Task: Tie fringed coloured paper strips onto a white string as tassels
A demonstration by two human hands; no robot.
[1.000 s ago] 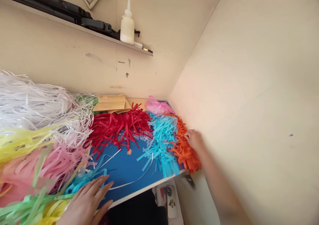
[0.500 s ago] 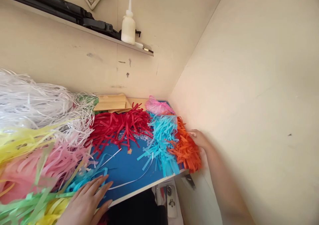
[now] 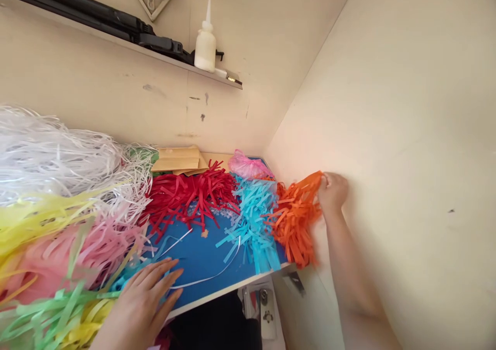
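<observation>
From nine o'clock down to eight, a big heap of shiny white strands (image 3: pixel 58 158) and a mound of pale pink strips (image 3: pixel 73 249) fill the blue-topped table (image 3: pixel 205 259), probably massed at that side so the separate bundles have their own room. A dark red fringed bundle (image 3: pixel 189 192) lies between eight and nine o'clock, and a turquoise fringed bundle (image 3: pixel 253 210) at six, side by side, which seems to keep the colours from mixing.

At seven to eight o'clock, the left hand (image 3: pixel 135 306) lies palm down with fingers loosely spread, close to the table's near edge, perhaps as a steadying prop; whether anything is under the palm, I cannot tell. Just past three o'clock, the right hand (image 3: pixel 335 189) is closed on the upper corner of a bright orange fringed bundle (image 3: pixel 296 213). Pinching it there lets the strands fall free rather than bunch up, I would judge.

That orange bundle sits at four o'clock, right beside the turquoise one, its lifted corner close to the side wall and its lower tips hanging past the table edge. It looks light, papery and ragged: narrow flat strips, dense in the middle, straggling at the ends, pulled taut only near the fingers.
</observation>
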